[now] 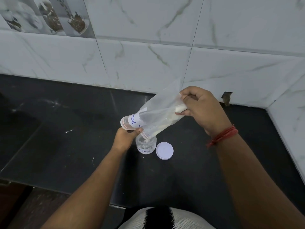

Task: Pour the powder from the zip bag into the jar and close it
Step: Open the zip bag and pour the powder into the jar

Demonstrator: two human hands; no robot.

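On the counter (189,171) the jar (146,145) stands just left of its lid (164,150), the zip bag (158,116) slanting above with its mouth over the jar, the wall (165,47) behind, the left hand (124,138) left of the jar.

We had one view only, a wide-angle head cam, so no overlap with any second view. It looked forward and steeply down from above the person's chest onto the black counter (189,176), with the tiled wall (148,52) filling the upper third and a side wall at the right edge. Both forearms ran in from the bottom corners; left hand (124,138) and right hand (203,108) sat near frame centre, at close arm's reach. Wide-lens bending showed on the counter's edges and tile lines. The person's shirt sat at bottom centre.
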